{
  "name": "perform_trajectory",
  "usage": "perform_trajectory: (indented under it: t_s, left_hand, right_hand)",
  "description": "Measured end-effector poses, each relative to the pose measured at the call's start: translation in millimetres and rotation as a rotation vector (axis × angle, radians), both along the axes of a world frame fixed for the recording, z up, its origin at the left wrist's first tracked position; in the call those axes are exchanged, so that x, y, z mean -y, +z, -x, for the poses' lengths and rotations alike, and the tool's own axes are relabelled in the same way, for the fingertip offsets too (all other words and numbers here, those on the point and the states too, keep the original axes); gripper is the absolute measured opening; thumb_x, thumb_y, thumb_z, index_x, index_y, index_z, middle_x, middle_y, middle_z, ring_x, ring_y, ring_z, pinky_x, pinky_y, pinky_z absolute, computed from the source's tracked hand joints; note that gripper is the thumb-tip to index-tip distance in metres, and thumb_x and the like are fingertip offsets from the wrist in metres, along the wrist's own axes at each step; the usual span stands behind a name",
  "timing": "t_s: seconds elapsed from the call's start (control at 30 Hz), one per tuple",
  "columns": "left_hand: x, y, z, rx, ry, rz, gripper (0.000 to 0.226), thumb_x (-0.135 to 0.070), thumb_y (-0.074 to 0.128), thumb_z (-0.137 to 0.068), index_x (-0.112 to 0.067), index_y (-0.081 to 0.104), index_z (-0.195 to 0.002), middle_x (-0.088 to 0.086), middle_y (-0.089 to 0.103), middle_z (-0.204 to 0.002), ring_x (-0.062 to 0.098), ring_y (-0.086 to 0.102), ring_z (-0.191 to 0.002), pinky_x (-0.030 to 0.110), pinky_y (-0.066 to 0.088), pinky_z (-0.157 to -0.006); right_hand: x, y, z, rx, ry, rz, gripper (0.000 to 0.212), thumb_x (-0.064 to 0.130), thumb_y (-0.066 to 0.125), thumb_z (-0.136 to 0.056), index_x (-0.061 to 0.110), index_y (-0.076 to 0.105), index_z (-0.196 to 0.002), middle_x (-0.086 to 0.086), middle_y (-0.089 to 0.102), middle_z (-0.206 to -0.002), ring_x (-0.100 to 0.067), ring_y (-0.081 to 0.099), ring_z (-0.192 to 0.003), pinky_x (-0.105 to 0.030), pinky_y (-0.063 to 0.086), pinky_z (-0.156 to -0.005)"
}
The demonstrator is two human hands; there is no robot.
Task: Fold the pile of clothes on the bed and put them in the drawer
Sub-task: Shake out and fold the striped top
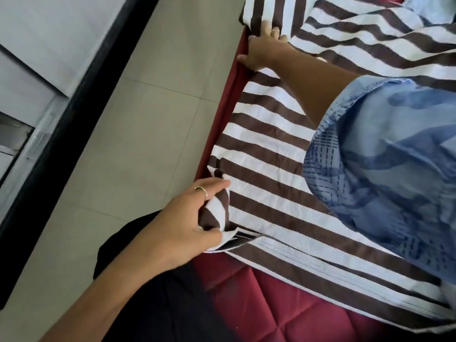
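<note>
A brown-and-white striped garment (269,149) lies spread over the dark red bed (266,299), reaching its left edge. My left hand (190,223) grips a bunched corner of the striped cloth near the bed's edge, fingers curled round it. My right hand (262,49) reaches across to the far end of the garment and holds its striped edge, fingertips tucked under a fold. My light blue sleeve (385,164) covers part of the cloth.
A black garment (158,304) lies at the bed's near corner under my left forearm. Pale tiled floor (138,134) runs along the bed's left side. A black-framed white unit (49,99) stands beyond the floor.
</note>
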State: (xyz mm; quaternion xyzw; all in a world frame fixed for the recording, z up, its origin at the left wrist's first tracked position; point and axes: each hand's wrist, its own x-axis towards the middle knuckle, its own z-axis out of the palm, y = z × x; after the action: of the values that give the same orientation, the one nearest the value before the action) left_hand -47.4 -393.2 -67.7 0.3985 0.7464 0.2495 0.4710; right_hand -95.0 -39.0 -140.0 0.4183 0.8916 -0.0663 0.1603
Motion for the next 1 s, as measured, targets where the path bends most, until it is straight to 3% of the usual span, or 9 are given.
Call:
perform_trajectory:
  t_s: [0.17,0.23,0.33,0.43,0.57,0.67,0.77,0.87,1.0]
  left_hand:
    - [-17.8,19.0,-27.5,0.121,-0.013,-0.094,0.074,0.004,0.061,-0.080,-0.043,0.047,-0.134,-0.041,0.051,-0.113,-0.021,0.050,-0.103,0.000,0.039,-0.087]
    - [-24.1,23.1,-42.3,0.179,-0.008,-0.092,0.067,0.009,0.056,-0.082,-0.038,0.053,-0.130,-0.039,0.057,-0.101,-0.018,0.055,-0.091,0.001,0.043,-0.078]
    - [-32.4,23.6,-70.3,0.185,-0.080,-0.142,0.059,0.010,0.052,-0.084,-0.030,0.059,-0.127,-0.027,0.063,-0.114,-0.017,0.052,-0.102,0.002,0.040,-0.089]
    - [-36.4,17.8,-98.9,0.234,-0.167,-0.103,0.057,0.014,0.044,-0.084,-0.024,0.064,-0.122,-0.023,0.065,-0.114,-0.016,0.055,-0.100,-0.002,0.038,-0.081]
    - [-39.7,-5.0,-148.5,0.160,-0.446,-0.041,0.038,0.005,0.042,-0.092,-0.008,0.061,-0.122,0.009,0.062,-0.123,0.016,0.056,-0.114,0.005,0.039,-0.083]
    - [-41.7,-28.6,-184.8,0.050,-0.584,0.015,0.051,0.006,0.037,-0.091,-0.017,0.055,-0.133,0.007,0.055,-0.133,0.021,0.049,-0.122,0.011,0.034,-0.094]
    - [-37.8,-48.7,-200.8,-0.036,-0.709,0.040,0.064,0.003,0.042,-0.088,-0.033,0.042,-0.141,-0.011,0.038,-0.144,0.006,0.036,-0.130,0.022,0.026,-0.113]
    - [-39.3,-45.0,-202.3,-0.003,-0.719,0.005,0.051,-0.026,0.056,-0.091,-0.034,0.042,-0.139,-0.018,0.037,-0.141,0.000,0.033,-0.128,0.025,0.027,-0.113]
    - [-60.7,-26.9,-202.1,0.047,-0.764,0.014,0.042,-0.039,0.059,-0.090,-0.028,0.054,-0.131,-0.008,0.060,-0.118,0.004,0.057,-0.097,0.025,0.048,-0.094]
  right_hand:
    - [-7.2,15.3,-10.1,-0.270,-0.086,0.087,0.046,0.017,0.041,-0.093,0.002,0.041,-0.137,-0.017,0.030,-0.147,-0.036,0.027,-0.138,-0.044,0.032,-0.109]
    - [-14.9,23.3,-13.9,-0.515,-0.178,0.187,0.040,0.010,0.041,-0.087,0.003,0.049,-0.126,-0.018,0.051,-0.125,-0.032,0.049,-0.123,-0.028,0.048,-0.085]
    - [-28.9,44.6,-40.3,-0.961,-0.339,0.388,0.037,0.010,0.046,-0.071,-0.002,0.063,-0.100,-0.009,0.065,-0.091,-0.021,0.067,-0.089,-0.031,0.057,-0.070]
    - [-38.5,64.0,-94.8,-1.328,-0.423,0.455,0.015,0.000,0.049,-0.070,0.009,0.060,-0.068,0.007,0.061,-0.064,-0.003,0.058,-0.060,-0.020,0.049,-0.060]
    - [-45.9,63.9,-180.7,-1.582,-0.763,0.416,0.011,0.007,0.048,-0.068,0.014,0.056,-0.066,0.000,0.052,-0.056,-0.012,0.049,-0.053,-0.024,0.040,-0.051]
    - [-59.1,46.4,-245.4,-1.496,-0.994,0.464,0.006,0.010,0.054,-0.073,0.016,0.056,-0.071,0.006,0.056,-0.045,-0.009,0.053,-0.043,-0.025,0.043,-0.048]
    - [-54.1,38.4,-282.3,-1.351,-1.041,0.592,0.010,0.007,0.053,-0.087,0.014,0.057,-0.081,-0.001,0.059,-0.066,-0.012,0.058,-0.058,-0.029,0.047,-0.055]
    - [-22.9,48.6,-311.6,-1.206,-0.838,0.596,0.018,0.014,0.050,-0.095,0.014,0.064,-0.106,-0.001,0.060,-0.098,-0.014,0.056,-0.091,-0.026,0.048,-0.074]
    - [47.3,57.6,-379.2,-0.752,-0.516,0.205,0.029,0.020,0.055,-0.094,0.010,0.064,-0.120,-0.004,0.058,-0.124,-0.019,0.055,-0.113,-0.027,0.044,-0.092]
